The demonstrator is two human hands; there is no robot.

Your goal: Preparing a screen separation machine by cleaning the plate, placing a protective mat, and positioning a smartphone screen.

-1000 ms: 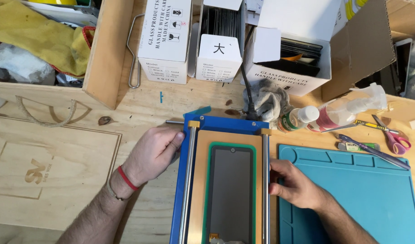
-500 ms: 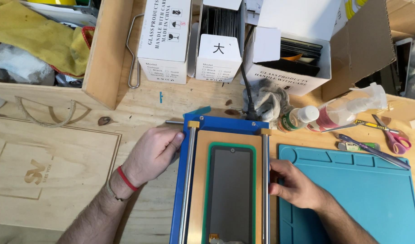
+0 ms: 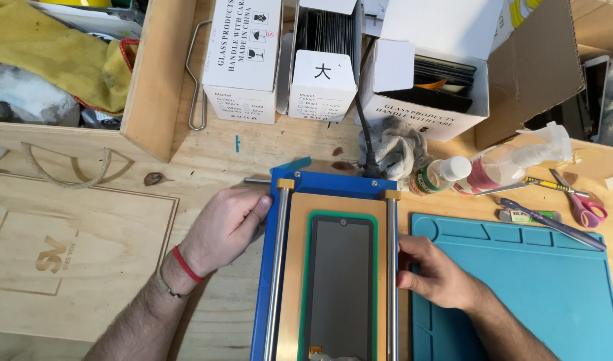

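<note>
Left hand (image 3: 223, 227): curled loosely against one blue jig (image 3: 266, 281), gripping nothing.
Right hand (image 3: 433, 271): fingers flat on its right rail.
Rails: two.
Phone screen (image 3: 340, 281): one.
White boxes: three.

blue fixture (image 3: 323, 184): bottom cut off | left hand (image 3: 223, 227): fingertips hidden

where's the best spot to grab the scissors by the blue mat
Probably by the pink handle loops of the scissors, coming from the right. The loops lie at the free right end, beyond the blue mat, while the blades point up and left toward the spray bottle and a pen-like tool lies close on that side.
</note>
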